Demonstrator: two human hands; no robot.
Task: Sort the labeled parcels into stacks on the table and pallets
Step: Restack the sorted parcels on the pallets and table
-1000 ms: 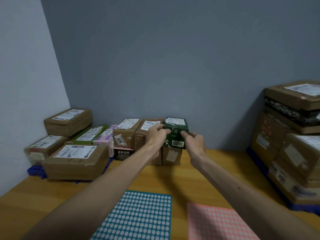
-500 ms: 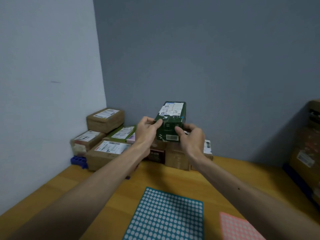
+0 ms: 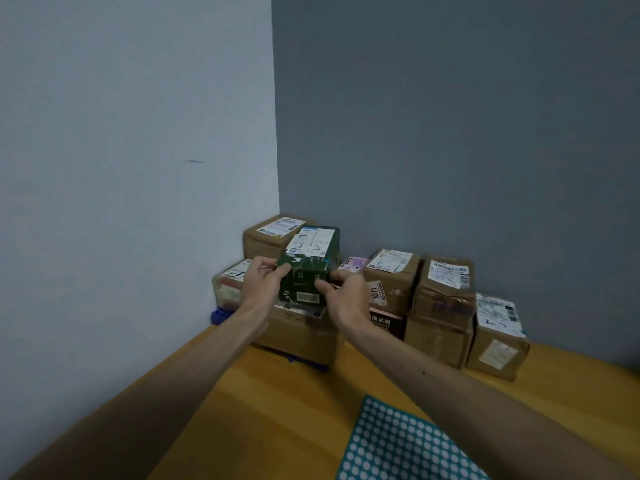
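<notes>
Dark green glossy card sits pinched between two sets of fingers. The left hand [image 3: 261,285] curls its fingers [image 3: 277,270] round the near left corner of the green parcel [image 3: 310,271]. The right hand [image 3: 346,296] grips the near right edge, thumb pressed on the front face.

The parcel is a small oblong box with a creased white label [image 3: 311,241] across its top and a barcode low on its front. It is held just over a broad brown carton [image 3: 298,336] on a blue pallet [image 3: 220,315] in the corner of the room. From here it seems clear of the carton, though the hands hide the gap.

Behind, partly blocked by the parcel, stands a taller labelled carton [image 3: 265,237]. To the right is a pink packet [image 3: 353,264], a black box [image 3: 386,323] with white print, and a row of dented taped cartons [image 3: 445,292]. A teal dotted sheet [image 3: 391,445] lies flat on the smooth wooden desk [image 3: 277,410].
</notes>
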